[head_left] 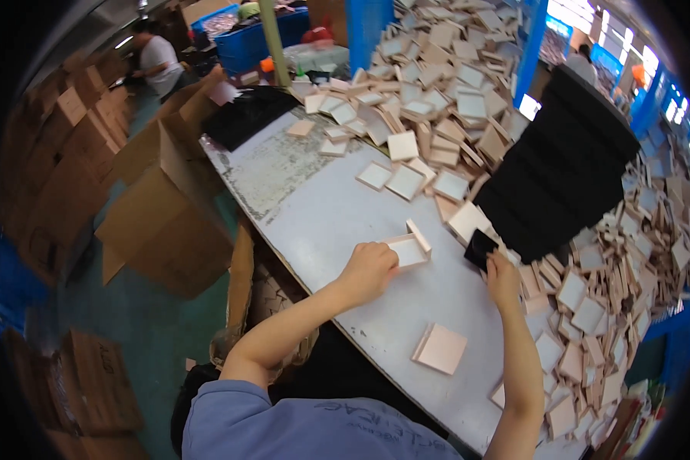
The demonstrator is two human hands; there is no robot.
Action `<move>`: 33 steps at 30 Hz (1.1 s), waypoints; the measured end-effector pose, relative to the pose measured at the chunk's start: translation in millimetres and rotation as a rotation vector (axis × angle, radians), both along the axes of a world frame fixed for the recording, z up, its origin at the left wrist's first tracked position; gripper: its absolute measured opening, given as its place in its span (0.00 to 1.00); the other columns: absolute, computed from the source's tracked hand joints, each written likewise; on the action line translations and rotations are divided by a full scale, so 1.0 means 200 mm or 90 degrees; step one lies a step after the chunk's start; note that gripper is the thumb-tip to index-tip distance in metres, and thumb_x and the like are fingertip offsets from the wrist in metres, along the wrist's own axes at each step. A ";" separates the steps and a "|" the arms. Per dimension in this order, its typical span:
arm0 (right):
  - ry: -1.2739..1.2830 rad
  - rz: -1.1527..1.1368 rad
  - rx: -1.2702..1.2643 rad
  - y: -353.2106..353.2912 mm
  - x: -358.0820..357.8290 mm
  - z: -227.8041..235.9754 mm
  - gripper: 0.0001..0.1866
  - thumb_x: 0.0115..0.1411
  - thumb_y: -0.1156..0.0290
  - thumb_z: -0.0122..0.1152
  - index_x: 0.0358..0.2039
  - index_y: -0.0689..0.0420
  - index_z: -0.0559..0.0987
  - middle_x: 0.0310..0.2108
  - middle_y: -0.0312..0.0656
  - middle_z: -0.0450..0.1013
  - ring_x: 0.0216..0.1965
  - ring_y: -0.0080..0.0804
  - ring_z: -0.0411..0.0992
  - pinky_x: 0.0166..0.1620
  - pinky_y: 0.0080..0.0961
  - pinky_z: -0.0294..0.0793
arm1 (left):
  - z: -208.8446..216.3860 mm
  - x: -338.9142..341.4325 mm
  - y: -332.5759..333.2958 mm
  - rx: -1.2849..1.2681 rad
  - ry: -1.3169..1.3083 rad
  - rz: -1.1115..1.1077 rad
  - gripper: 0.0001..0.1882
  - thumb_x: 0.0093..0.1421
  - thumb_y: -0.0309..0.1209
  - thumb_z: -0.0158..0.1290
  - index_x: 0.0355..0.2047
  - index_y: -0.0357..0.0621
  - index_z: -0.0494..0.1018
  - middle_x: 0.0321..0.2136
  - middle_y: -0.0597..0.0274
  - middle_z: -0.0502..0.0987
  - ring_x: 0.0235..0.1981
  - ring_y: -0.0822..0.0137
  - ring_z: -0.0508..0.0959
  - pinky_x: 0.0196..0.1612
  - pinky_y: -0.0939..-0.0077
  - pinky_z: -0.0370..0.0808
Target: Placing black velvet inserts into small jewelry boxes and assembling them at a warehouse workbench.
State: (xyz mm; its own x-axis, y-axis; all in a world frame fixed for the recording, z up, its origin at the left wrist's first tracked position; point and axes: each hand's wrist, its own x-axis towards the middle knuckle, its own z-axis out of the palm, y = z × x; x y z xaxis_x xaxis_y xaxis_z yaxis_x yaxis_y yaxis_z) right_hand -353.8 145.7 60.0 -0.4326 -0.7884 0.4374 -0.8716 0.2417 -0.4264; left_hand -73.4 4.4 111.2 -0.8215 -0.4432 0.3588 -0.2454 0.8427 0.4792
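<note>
The left grip (pixel 369 272) is curled over the left end of an open box (pixel 410 251), fingers bent close together; the thumb's contact cannot be made out. The right grip (pixel 502 277) pinches the lower right corner of a black pad (pixel 480 249) between thumb and fingers.

Counted: one open box in the left grip, one black pad in the right, one pink box (pixel 440 349) lying alone, and one black stack (pixel 556 165). The pile (pixel 437 84) of boxes and parts is too many to count.

The open box sits just beyond the left grip's knuckles, over the middle of the bench (pixel 307 218), white inside facing up, a narrow side raised at its right. The black pad is to its right, apart from it, near the stack's lower end. The pink box lies toward the bench's near edge, between the forearms. The pile covers the bench's far edge and right end.
</note>
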 end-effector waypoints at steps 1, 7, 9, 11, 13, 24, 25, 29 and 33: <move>-0.074 0.010 -0.026 0.01 0.00 0.02 0.11 0.57 0.69 0.49 0.33 0.63 0.76 0.35 0.54 0.72 0.36 0.49 0.72 0.38 0.37 0.70 | 0.04 0.01 0.10 0.016 -0.008 -0.019 0.06 0.49 0.26 0.55 0.25 0.43 0.67 0.30 0.60 0.70 0.35 0.58 0.70 0.44 0.62 0.62; -0.163 -0.157 -0.300 0.17 0.07 0.19 0.06 0.55 0.74 0.55 0.31 0.63 0.76 0.27 0.44 0.70 0.28 0.35 0.68 0.31 0.26 0.66 | -0.15 -0.05 0.51 0.047 0.072 -0.289 0.08 0.48 0.26 0.56 0.24 0.42 0.67 0.51 0.46 0.64 0.53 0.45 0.62 0.52 0.55 0.57; -0.042 -0.111 -0.333 0.28 0.19 0.24 0.07 0.50 0.77 0.58 0.32 0.60 0.77 0.25 0.42 0.69 0.28 0.36 0.68 0.31 0.27 0.66 | -0.25 -0.07 0.51 0.097 0.032 -0.295 0.09 0.48 0.29 0.57 0.24 0.43 0.66 0.58 0.41 0.54 0.59 0.37 0.53 0.57 0.50 0.52; 0.060 -0.009 -0.210 0.45 0.36 0.24 0.08 0.47 0.78 0.59 0.31 0.58 0.78 0.25 0.41 0.69 0.27 0.37 0.68 0.30 0.29 0.66 | -0.26 -0.11 0.50 0.127 0.021 -0.338 0.10 0.49 0.30 0.57 0.24 0.43 0.66 0.58 0.40 0.54 0.58 0.36 0.52 0.57 0.48 0.52; 0.181 0.131 -0.127 0.56 0.49 0.20 0.10 0.41 0.76 0.59 0.28 0.55 0.78 0.25 0.37 0.69 0.27 0.33 0.67 0.28 0.28 0.64 | -0.27 -0.11 0.48 0.092 0.028 -0.367 0.15 0.46 0.33 0.60 0.29 0.43 0.65 0.57 0.39 0.54 0.57 0.38 0.54 0.57 0.51 0.53; -0.109 0.305 0.078 0.58 0.62 0.18 0.05 0.45 0.73 0.59 0.26 0.56 0.76 0.26 0.39 0.70 0.29 0.37 0.70 0.31 0.30 0.70 | -0.29 -0.08 0.50 0.212 0.084 -0.359 0.49 0.41 0.36 0.66 0.59 0.38 0.49 0.57 0.41 0.53 0.58 0.47 0.57 0.58 0.60 0.56; -0.207 0.288 0.028 0.56 0.54 0.20 0.07 0.47 0.72 0.61 0.28 0.57 0.76 0.28 0.41 0.72 0.31 0.39 0.71 0.34 0.30 0.71 | -0.28 -0.07 0.50 0.209 0.086 -0.357 0.49 0.41 0.36 0.66 0.59 0.38 0.49 0.57 0.41 0.53 0.58 0.47 0.57 0.58 0.60 0.56; 0.008 -0.187 0.007 0.55 0.00 0.04 0.20 0.45 0.64 0.65 0.37 0.59 0.72 0.42 0.48 0.67 0.44 0.47 0.65 0.46 0.35 0.66 | -0.24 -0.08 0.53 0.062 0.019 -0.365 0.39 0.43 0.35 0.63 0.55 0.43 0.59 0.56 0.40 0.55 0.55 0.44 0.60 0.55 0.55 0.59; -0.015 -0.339 0.146 0.55 -0.18 -0.02 0.30 0.40 0.59 0.68 0.41 0.59 0.68 0.44 0.49 0.65 0.48 0.48 0.62 0.49 0.40 0.63 | -0.24 -0.08 0.52 0.044 0.021 -0.355 0.36 0.45 0.36 0.62 0.54 0.44 0.61 0.56 0.40 0.54 0.55 0.45 0.60 0.54 0.54 0.59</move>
State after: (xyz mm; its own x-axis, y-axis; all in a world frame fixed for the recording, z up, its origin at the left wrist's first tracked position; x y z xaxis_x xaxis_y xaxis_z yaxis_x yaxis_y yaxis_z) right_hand -390.1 254.7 56.8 -0.8035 -0.5322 0.2668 -0.5950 0.7330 -0.3298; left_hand -90.0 108.2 63.7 -0.9270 0.0313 0.3737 0.2442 0.8067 0.5382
